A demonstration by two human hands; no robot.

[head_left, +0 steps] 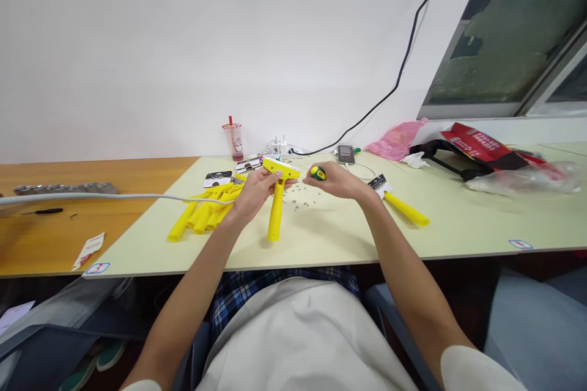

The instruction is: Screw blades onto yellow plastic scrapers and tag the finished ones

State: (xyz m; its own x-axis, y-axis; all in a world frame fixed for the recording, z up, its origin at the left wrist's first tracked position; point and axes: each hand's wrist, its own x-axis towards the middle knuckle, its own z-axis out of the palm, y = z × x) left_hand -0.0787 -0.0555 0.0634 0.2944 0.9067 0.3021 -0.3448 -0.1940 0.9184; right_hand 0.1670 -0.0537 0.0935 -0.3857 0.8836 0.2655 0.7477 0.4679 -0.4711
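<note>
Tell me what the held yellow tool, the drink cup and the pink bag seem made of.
Yellow tool: probably plastic, smooth and evenly coloured throughout.
Cup: likely clear plastic, glossy; its wall looks see-through around a printed figure.
Pink bag: seemingly thin plastic film, crumpled into loose folds.

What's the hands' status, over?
Left hand holds yellow T-shaped tool. Right hand grips green-and-yellow handle. Small parts scattered nearby. Pale cable near left hand.

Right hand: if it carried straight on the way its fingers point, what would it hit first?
Probably the near end of the yellow tool in the left hand, across a small gap from the right hand. Depth is unclear, so it might pass by.
</note>
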